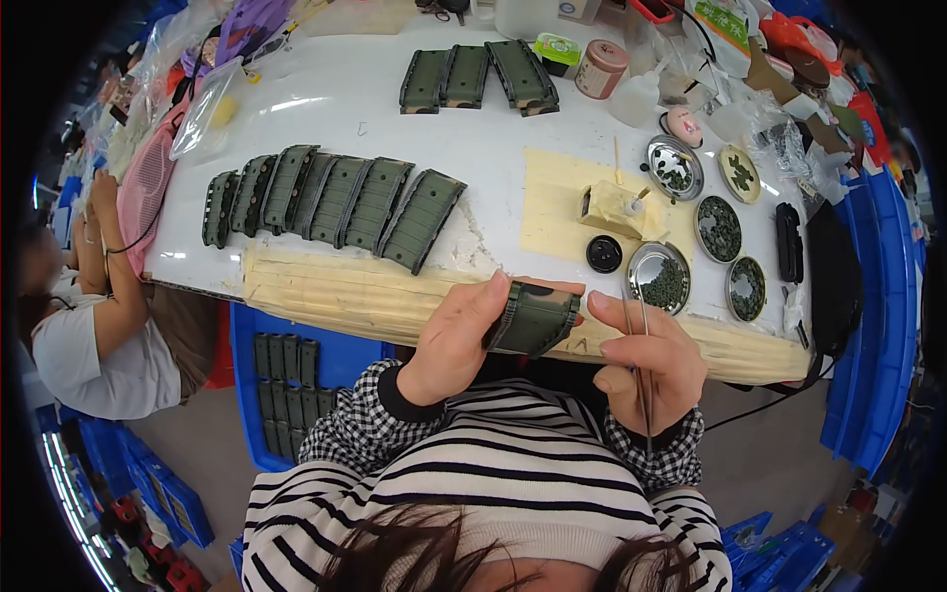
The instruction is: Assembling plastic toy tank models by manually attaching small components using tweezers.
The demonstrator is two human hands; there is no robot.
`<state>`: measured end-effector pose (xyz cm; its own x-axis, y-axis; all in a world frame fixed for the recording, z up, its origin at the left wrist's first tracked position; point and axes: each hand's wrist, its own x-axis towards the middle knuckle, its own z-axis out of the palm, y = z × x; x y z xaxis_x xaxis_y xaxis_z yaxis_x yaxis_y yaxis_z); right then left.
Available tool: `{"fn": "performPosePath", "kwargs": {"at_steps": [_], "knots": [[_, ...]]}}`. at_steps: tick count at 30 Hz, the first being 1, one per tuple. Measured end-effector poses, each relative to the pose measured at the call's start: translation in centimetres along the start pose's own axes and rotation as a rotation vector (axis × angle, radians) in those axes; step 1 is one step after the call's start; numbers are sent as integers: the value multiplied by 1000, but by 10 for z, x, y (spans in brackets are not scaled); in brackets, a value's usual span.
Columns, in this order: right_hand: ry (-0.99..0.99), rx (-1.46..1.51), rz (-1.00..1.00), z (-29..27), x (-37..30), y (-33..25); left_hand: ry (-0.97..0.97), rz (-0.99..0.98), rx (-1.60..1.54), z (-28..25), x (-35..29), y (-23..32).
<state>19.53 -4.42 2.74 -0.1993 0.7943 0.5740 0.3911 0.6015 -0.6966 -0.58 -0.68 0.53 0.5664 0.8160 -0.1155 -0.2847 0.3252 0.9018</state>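
Note:
My left hand [449, 340] grips a curved dark-green plastic shell [538, 318] with camouflage patches and ribbed edges, above the table's near edge. Just right of it, my right hand [671, 367] is closed on thin metal tweezers [646, 400], which run down across the palm. Its fingertips are near the shell's right edge; whether they touch it I cannot tell. Beyond that hand sits a round metal dish [659, 279] of small dark-green pieces. A row of similar shells [340, 202] lies at the left of the table, and three more [478, 79] lie farther back.
Several small dishes of green bits [718, 229] stand at the right, near a wrapped block [623, 210] and a black round lid [604, 254]. A yellowish padded strip [335, 284] covers the table's front edge. A blue crate [247, 395] holds dark shells below. Another person [118, 345] sits at left.

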Motion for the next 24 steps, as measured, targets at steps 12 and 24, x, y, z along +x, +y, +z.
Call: {"fn": "performPosePath", "kwargs": {"at_steps": [12, 24], "knots": [[-63, -81, -53, 3, 4, 0, -1, 13, -13, -1, 1, -6], [342, 129, 279, 0, -12, 12, 218, 53, -144, -21, -16, 42]]}}
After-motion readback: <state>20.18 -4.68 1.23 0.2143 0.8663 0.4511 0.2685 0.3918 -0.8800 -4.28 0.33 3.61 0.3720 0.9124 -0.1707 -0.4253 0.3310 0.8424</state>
